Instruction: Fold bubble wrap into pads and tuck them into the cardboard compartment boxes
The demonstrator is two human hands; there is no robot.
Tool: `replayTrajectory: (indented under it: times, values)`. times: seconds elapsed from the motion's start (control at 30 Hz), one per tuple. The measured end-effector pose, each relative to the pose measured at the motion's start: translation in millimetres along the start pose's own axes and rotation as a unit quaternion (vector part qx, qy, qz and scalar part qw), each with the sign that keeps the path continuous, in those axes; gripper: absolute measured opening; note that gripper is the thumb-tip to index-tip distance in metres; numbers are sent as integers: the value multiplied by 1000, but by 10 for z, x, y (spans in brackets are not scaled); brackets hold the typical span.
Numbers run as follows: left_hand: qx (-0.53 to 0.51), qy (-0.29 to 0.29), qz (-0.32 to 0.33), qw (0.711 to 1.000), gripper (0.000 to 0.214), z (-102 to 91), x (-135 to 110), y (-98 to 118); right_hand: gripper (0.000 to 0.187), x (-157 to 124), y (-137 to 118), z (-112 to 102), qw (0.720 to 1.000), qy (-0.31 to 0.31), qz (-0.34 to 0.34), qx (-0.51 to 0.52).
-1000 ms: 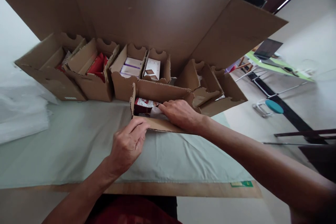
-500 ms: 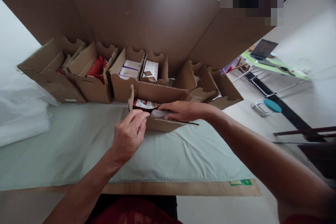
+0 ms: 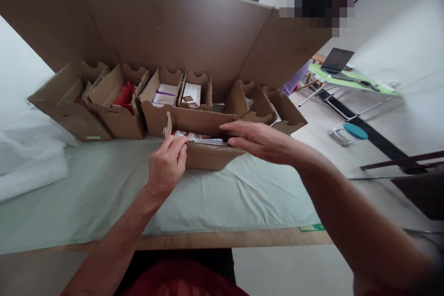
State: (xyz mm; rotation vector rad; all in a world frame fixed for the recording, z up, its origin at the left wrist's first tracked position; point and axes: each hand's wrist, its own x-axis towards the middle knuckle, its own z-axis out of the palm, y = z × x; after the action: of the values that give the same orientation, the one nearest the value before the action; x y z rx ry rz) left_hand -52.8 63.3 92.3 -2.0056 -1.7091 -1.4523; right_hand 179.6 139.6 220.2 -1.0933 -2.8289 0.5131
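A small brown cardboard box (image 3: 208, 157) stands on the pale green cloth (image 3: 104, 189) in front of me, with a red and white packet (image 3: 194, 137) showing in its open top. My left hand (image 3: 167, 169) pinches the box's front left rim, fingers curled on the cardboard. My right hand (image 3: 258, 140) reaches across the box's right end with fingers stretched out, touching the top edge and the packet.
A row of open cardboard boxes (image 3: 121, 101) holding red and white cartons stands behind, under a big raised cardboard flap (image 3: 166, 23). White plastic sheeting (image 3: 27, 166) lies at the left. A stool (image 3: 350, 132) and green table (image 3: 347, 76) stand at the right.
The small box's front wall has been lifted upright from lying flat. My right hand has risen from inside the box to its top edge. My left hand followed the front rim up.
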Motion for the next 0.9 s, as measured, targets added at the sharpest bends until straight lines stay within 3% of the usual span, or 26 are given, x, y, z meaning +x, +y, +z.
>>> replayTrajectory:
  times: [0.07, 0.17, 0.27, 0.4, 0.53, 0.67, 0.8, 0.9]
  values:
    - [7, -7, -5, 1000, 21, 24, 36, -6, 33, -300, -64, 19, 992, 119, 2, -30]
    - [0, 5, -7, 1000, 23, 46, 56, 12, 19, -594, -147, 234, 966, 250, -20, -62]
    - [-26, 68, 0, 997, 26, -24, -56, 20, 14, -726, -170, 609, 927, 367, -11, -70]
    - [-44, 135, -12, 990, 34, -219, -384, -144, 19, -834, -46, 1212, 882, 468, 46, -6]
    - [-118, 92, -160, 976, 59, -201, -577, -443, 41, -790, 223, 1690, 837, 490, 171, 176]
    - [-263, 1, -289, 921, 85, 140, -515, -564, 75, -460, 440, 1870, 783, 444, 226, 372]
    - [-399, -59, -310, 861, 72, 434, -437, -472, 56, -124, 442, 1913, 738, 423, 188, 490]
    - [-393, -43, -314, 863, 64, 451, -467, -340, 45, -70, 359, 1975, 720, 434, 185, 509]
